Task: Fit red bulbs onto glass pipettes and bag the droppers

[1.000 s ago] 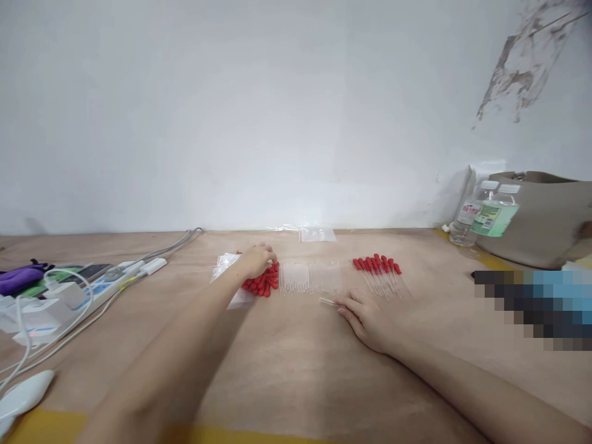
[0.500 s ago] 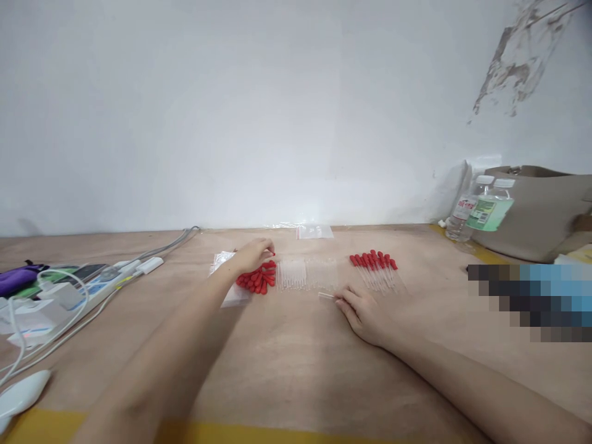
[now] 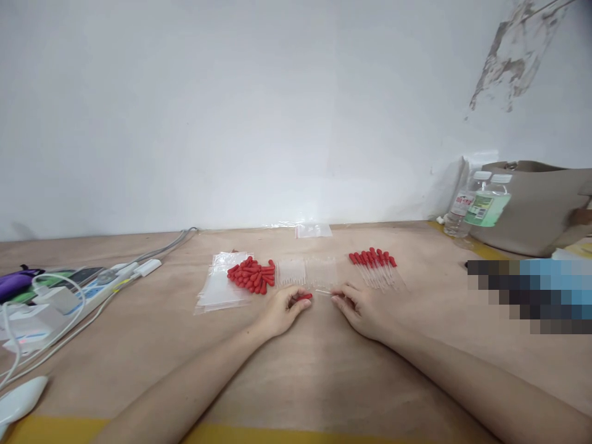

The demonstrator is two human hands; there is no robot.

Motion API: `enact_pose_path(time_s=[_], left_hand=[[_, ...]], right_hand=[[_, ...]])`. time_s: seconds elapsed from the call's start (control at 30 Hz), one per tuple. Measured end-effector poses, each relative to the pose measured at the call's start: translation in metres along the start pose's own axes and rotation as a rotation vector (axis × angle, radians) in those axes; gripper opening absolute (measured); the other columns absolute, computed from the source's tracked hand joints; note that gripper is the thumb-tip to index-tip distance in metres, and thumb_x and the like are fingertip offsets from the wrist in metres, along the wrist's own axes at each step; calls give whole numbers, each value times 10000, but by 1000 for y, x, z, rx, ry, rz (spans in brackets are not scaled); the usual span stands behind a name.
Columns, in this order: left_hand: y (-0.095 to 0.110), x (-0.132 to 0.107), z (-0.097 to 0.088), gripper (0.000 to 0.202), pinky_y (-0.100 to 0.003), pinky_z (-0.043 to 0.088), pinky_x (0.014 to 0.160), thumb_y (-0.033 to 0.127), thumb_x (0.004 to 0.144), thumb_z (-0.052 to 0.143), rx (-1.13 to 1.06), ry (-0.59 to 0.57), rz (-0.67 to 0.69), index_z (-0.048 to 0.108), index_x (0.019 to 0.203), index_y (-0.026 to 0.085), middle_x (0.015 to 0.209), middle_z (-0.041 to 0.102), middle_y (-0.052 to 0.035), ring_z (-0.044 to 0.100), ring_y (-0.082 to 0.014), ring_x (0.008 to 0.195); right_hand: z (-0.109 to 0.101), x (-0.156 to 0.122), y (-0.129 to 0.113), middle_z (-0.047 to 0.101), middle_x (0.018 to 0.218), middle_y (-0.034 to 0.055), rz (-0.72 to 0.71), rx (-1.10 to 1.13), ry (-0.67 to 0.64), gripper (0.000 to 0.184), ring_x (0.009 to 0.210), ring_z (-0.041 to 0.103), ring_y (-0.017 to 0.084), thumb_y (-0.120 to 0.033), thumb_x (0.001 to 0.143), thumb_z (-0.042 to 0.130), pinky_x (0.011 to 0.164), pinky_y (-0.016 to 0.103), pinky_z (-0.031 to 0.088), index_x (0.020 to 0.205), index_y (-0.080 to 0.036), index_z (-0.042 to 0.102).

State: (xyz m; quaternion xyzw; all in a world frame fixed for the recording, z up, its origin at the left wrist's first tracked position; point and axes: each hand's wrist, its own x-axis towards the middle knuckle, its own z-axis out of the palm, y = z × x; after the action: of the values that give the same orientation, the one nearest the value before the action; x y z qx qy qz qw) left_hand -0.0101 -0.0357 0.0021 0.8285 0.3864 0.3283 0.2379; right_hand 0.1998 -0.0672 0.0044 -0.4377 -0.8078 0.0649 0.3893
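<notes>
- The red cap [image 3: 304,296] is a small, rounded rubber piece, bright red. It lies level above the table [image 3: 296,376], near the middle and just this side of the row of clear tubes [image 3: 308,271].
- The clear tube [image 3: 324,291] is a thin, see-through stick, faint against the wood. It is level too, just right of the red cap, and the two ends point at each other. Whether they touch cannot be told.
- The left hand [image 3: 281,310] rests low on the table with its fingers curled, pinching the red cap at the fingertips. Its forearm runs back toward the near left.
- The right hand [image 3: 365,311] lies palm down and pinches the right end of the clear tube. Its forearm reaches in from the near right.
- A pile of red caps [image 3: 252,275] sits on clear bags [image 3: 215,290] to the far left of the hands.
- Finished droppers [image 3: 375,266] with red tops lie to the far right.
</notes>
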Motion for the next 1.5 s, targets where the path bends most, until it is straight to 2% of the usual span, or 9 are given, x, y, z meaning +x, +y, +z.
enact_pose_path(time_s=[0.23,0.43,0.57,0.7,0.87,1.13,1.33,1.5], left_hand=[[-1,0,-1,184,-218,433,624,313,794,499,-84,-3,-4,569,858,155,801,605,-16,548,-115,692],[-1,-2,0,198,-202,402,565,321,803,479,-103,-19,-16,567,801,144,695,583,0,515,-103,613],[0,-5,-2,184,-210,409,612,304,803,485,-66,-46,30,587,808,151,741,601,-9,532,-115,676],[2,-9,-2,196,-224,414,659,318,805,487,31,-109,78,600,843,163,776,625,-19,552,-127,715],[7,-12,-2,196,-222,399,616,305,817,461,163,-92,133,594,837,162,733,608,-21,536,-127,671],[9,-14,-3,176,-230,387,614,278,825,439,221,-103,218,570,842,163,729,586,-27,518,-133,673],[7,-13,-1,184,-230,388,624,274,835,424,211,-104,251,566,862,160,744,585,-31,515,-131,678],[8,-12,-3,168,-229,399,617,284,812,468,177,-52,211,567,875,164,761,575,-29,514,-125,671]], right_hand=[[4,1,-2,608,782,35,-54,-85,-47,233,655,526,120,-283,845,390,653,262,381,886,-197,603],[0,2,-9,620,721,12,-80,-133,-112,208,637,526,118,-289,831,439,649,264,347,839,-211,632],[-2,4,-4,634,800,7,-121,-148,-190,225,648,517,115,-282,848,417,680,278,312,909,-259,632],[-6,6,-2,632,763,-4,-144,-232,-281,267,581,473,94,-289,861,386,673,281,269,829,-263,650],[-4,5,-9,610,694,4,-179,-334,-238,293,563,461,99,-281,856,375,659,295,230,717,-216,625],[8,3,-11,617,672,28,-226,-350,-255,300,552,468,109,-266,866,325,673,306,237,723,-180,575],[7,5,-17,627,685,28,-196,-337,-286,303,563,481,115,-259,871,319,675,304,257,713,-175,564],[3,5,-23,626,742,25,-125,-276,-260,292,644,514,133,-261,869,330,666,293,301,738,-191,581]])
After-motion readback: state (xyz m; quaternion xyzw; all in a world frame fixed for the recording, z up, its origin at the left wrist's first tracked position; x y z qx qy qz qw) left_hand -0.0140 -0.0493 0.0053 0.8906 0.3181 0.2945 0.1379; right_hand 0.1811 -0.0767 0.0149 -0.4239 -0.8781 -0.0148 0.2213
